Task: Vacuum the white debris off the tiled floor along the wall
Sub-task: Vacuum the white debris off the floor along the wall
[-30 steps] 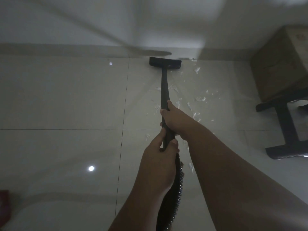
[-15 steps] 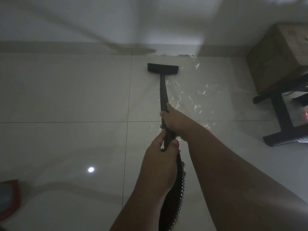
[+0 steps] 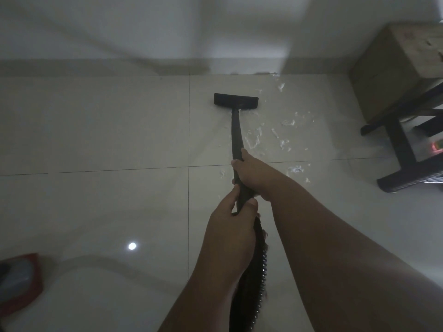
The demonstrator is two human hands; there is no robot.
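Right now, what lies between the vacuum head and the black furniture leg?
Head view: scattered white debris lies between the vacuum head and the black furniture leg.

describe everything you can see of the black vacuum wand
The vacuum wand is a slim matte black tube, plastic by the look, ending in a wide flat floor head that sits on the tiled floor short of the wall. It slants up toward the camera. The right hand grips it midway; the left hand holds its near end, where a ribbed black hose joins. White debris lies mostly to its right.
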